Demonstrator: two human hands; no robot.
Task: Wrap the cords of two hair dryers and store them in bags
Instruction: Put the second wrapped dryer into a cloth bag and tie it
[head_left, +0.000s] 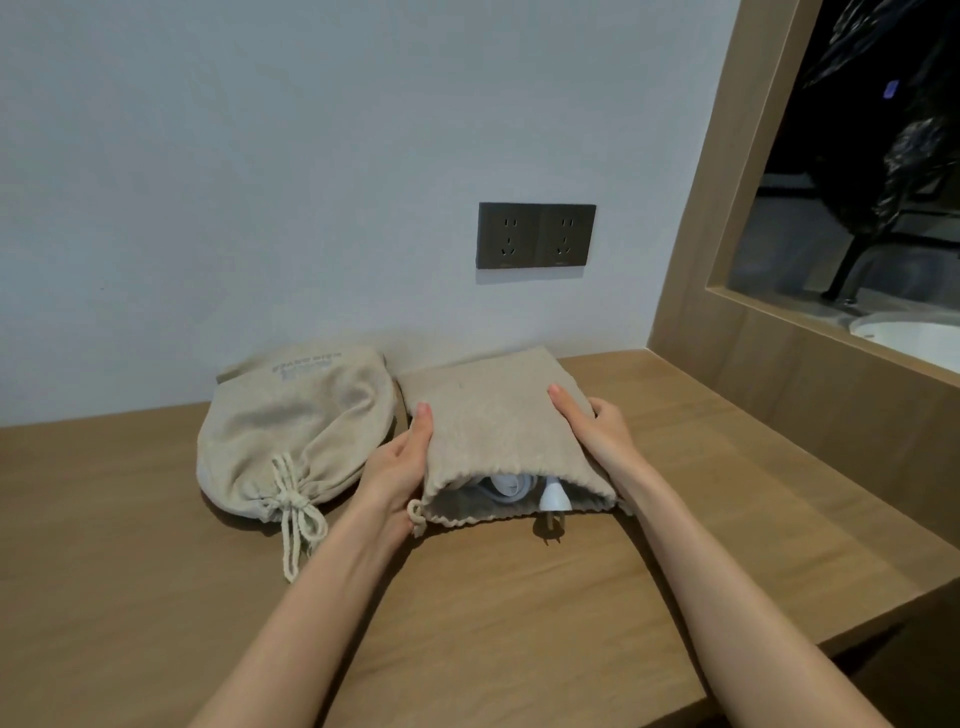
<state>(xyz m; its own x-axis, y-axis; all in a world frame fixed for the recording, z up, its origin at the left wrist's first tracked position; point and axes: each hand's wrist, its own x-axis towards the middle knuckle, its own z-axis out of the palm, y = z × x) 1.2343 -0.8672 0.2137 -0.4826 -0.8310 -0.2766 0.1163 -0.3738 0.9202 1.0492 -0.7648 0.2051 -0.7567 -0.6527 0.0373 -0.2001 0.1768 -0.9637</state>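
Open drawstring bag (498, 426): flat on wooden worktop (519, 623), mouth toward the person, white cord coil (511, 486) and plug (555, 501) showing at the mouth. Left hand (397, 467) and right hand (602, 434): fingers clamped on its sides. Tied drawstring bag (296, 426): just left, cinched.

A wooden table (519, 623) meets a wall bearing a dark double socket (536, 236).

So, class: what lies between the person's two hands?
In the head view, the open bag lies between the left hand and right hand; a white plug pokes from its mouth.
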